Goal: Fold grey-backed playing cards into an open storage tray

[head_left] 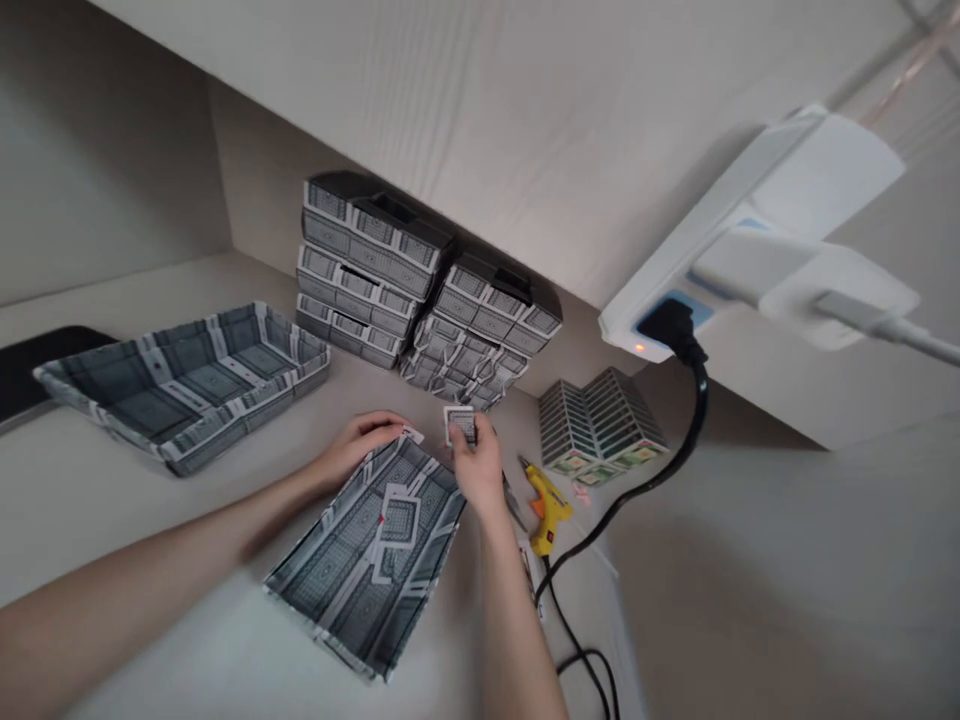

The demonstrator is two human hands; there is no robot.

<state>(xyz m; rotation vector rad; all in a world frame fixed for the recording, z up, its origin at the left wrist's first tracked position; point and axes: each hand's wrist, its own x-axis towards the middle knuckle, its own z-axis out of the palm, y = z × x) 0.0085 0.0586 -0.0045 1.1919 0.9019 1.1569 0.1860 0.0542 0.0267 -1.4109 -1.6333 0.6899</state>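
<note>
Honestly, right hand (480, 474) pinches a probably light, bendy card (460, 424) by its edge, 1 o'clock of the tray (352, 575) that left hand (358, 441) grips.

No writing readable — small card (460, 424) and tray (337, 575) too blurred.

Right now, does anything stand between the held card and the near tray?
Nothing visible. The right hand holds the card above the near tray's far corner; the left hand rests on its far rim, aside.
</note>
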